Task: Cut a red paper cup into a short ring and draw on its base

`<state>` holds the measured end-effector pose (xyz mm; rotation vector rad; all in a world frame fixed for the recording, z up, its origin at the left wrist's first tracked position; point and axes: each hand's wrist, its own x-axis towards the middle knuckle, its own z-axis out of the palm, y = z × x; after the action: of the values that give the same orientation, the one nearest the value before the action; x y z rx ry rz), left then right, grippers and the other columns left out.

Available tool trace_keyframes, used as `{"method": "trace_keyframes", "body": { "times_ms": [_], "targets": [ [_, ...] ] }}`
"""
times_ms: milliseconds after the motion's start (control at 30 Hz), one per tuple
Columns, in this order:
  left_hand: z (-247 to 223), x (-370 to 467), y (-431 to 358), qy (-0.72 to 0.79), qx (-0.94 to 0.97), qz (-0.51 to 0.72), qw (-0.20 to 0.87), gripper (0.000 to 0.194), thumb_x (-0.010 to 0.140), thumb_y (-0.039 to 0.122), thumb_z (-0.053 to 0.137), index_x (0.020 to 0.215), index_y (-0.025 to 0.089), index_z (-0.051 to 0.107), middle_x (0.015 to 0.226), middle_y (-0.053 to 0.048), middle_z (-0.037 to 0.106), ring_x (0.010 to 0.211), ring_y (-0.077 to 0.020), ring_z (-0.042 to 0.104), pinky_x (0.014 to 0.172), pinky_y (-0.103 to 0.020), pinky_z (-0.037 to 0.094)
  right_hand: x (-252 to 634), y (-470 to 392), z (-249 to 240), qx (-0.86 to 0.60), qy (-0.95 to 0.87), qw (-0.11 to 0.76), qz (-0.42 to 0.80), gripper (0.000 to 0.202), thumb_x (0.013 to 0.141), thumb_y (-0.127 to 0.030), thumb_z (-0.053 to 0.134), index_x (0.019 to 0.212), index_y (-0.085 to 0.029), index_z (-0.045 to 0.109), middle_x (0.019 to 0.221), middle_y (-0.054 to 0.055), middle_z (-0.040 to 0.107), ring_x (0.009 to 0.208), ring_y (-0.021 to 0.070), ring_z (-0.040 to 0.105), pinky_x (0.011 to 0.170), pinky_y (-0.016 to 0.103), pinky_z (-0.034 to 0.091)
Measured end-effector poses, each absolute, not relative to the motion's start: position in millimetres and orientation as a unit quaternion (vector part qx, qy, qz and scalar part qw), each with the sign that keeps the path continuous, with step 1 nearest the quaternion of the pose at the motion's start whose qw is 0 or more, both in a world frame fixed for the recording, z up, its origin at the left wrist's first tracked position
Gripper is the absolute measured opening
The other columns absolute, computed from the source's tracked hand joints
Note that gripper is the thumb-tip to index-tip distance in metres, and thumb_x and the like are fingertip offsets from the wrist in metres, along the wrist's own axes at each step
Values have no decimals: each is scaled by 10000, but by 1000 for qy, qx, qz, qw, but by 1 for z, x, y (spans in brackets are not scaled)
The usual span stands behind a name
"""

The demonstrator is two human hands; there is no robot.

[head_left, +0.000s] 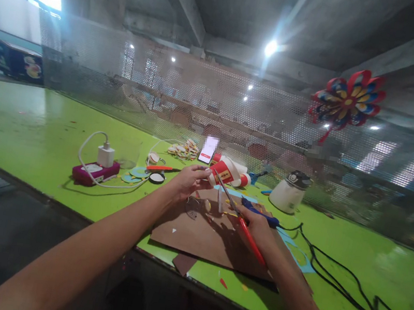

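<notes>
My left hand is closed on a red and white paper cup, which it holds tilted above a brown board. In my right hand are red-handled scissors, their blades pointing up and left at the cup's side. A blue tool with a black cable lies right beside the right hand. More red and white cups lie just behind the held one.
On the green table are a purple power strip with a charger, a phone, a white jar, an orange cutter and paper scraps. A perforated screen stands behind; a pinwheel rises at right.
</notes>
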<state>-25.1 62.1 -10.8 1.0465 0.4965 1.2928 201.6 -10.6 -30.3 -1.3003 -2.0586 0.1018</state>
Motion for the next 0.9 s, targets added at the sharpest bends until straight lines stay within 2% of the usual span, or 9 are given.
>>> {"method": "trace_keyframes", "body": {
  "times_ms": [233,533,900],
  "targets": [
    [-11,-25,61,233,466,571,635,342,607,204,874,828,120,628,863,-88,692,715,-166,663,717,-344,571,201,-12,-28,-501,-798,329,54,335,796,-314,619,1100,-262,751,994,52,780,852,287,709,799,384,566],
    [-11,-20,56,246,466,571,630,238,677,161,826,789,124,619,870,-95,682,722,-171,669,687,-329,588,203,-10,-29,-495,-806,320,60,390,787,-262,598,1152,-218,727,1052,54,769,909,295,703,880,412,540],
    [-12,-21,58,241,461,580,626,271,673,141,818,820,131,591,868,-86,665,732,-178,665,741,-383,580,205,-7,-34,-506,-802,317,27,330,837,-271,565,1115,-271,742,1001,26,777,925,290,697,863,393,542]
  ]
}}
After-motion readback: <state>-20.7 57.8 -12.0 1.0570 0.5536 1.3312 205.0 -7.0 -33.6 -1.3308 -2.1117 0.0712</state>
